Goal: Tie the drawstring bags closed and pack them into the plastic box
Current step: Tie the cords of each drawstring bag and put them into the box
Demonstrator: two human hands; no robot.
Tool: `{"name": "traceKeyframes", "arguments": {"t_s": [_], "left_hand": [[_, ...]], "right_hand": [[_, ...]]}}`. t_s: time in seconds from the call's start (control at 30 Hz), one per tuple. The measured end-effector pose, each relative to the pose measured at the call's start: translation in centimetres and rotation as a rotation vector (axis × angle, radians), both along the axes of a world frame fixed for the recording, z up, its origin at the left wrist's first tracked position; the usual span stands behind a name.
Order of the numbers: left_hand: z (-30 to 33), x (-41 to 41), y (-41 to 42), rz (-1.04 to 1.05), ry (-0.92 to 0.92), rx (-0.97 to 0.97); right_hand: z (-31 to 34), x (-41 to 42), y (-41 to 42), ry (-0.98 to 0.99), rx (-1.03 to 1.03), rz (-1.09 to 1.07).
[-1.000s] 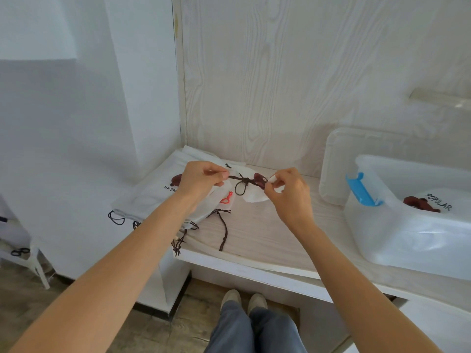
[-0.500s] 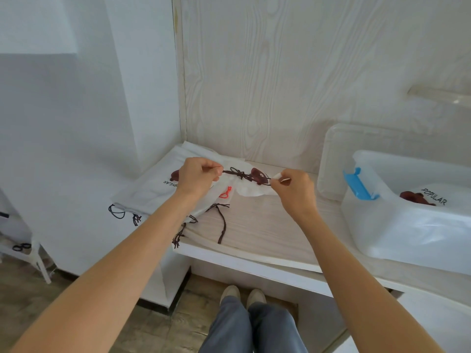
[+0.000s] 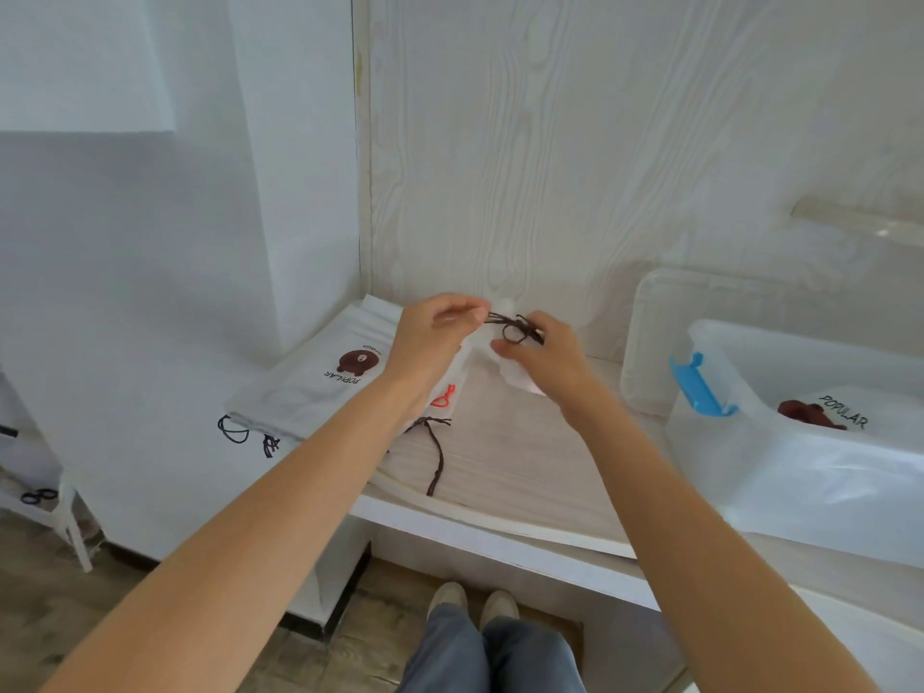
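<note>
L hand (image 3: 430,337) & R hand (image 3: 542,355) pinch dark brown drawstring cord (image 3: 512,326), running left-right, above pale wood-grain bench (image 3: 510,467). Small white fabric bag (image 3: 515,375) hangs below, prob. mouth up. Clear plastic box (image 3: 820,472) far right.

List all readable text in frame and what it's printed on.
"POPULAR": on the top bag of the stack, under its bear print, upside down to the camera.
"POPULAR": on the bag in the plastic box.
Small word above the stack bag's bear: too small to read.
</note>
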State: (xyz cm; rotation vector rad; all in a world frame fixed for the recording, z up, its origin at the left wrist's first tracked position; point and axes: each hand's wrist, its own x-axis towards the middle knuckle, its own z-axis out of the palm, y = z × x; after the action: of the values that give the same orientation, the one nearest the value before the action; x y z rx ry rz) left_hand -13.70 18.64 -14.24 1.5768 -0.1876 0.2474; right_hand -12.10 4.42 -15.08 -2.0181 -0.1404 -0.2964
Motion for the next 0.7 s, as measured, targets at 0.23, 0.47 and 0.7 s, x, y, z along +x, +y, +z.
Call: {"name": "traceKeyframes", "arguments": {"t_s": [0.23,0.47,0.7], "left_hand": [[0.6,0.6,-2.0,-0.021,0.395,0.127],[1.5,-1.5,-5.1,-0.165,0.583,-0.106],[5.8,-2.8,-10.4,-0.259,0.28,-0.117]], "right_hand": [[5.0,-2.6,-3.4,0.115,0.775,0.151],[7.3,-5.4,-7.0,0.073,0.949,0.097],[8.1,-8.1,-15.1,-0.203,0.485,-0.364]]}}
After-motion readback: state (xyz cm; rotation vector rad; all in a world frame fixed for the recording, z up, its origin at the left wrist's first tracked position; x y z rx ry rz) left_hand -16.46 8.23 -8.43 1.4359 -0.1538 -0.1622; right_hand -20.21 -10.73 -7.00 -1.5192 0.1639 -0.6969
